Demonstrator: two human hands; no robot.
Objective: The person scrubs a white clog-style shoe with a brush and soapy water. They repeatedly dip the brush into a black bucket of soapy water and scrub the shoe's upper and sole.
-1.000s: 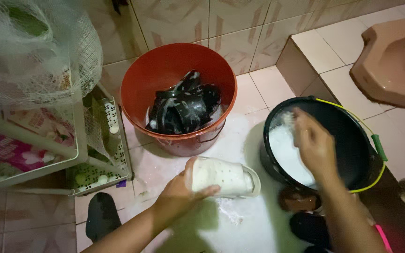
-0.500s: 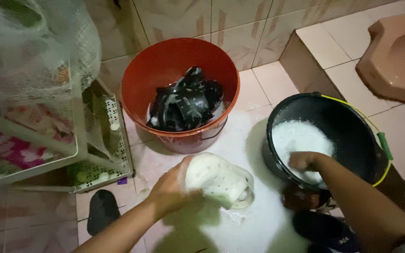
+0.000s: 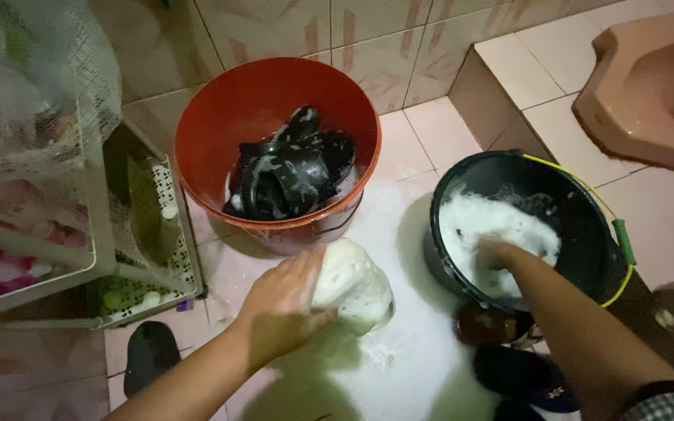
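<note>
My left hand (image 3: 284, 306) grips a white, suds-covered shoe (image 3: 352, 284) and holds it just above the wet white floor tiles. My right hand (image 3: 494, 251) reaches down into a black bucket (image 3: 587, 226) with a yellow handle and is partly sunk in white foam (image 3: 484, 226). What the right fingers hold under the foam is hidden. An orange bucket (image 3: 220, 132) stands behind the shoe with dark, soapy footwear (image 3: 290, 168) piled in it.
A white wire rack (image 3: 79, 234) with netting stands at the left. A black sandal (image 3: 150, 355) lies below it. Dark shoes (image 3: 509, 351) sit in front of the black bucket. A pink squat toilet (image 3: 653, 93) on a raised tiled step is at the upper right.
The right hand has moved from the far side of the black bucket down into the foam at its near side. The left hand has turned the shoe, now coated in suds.
</note>
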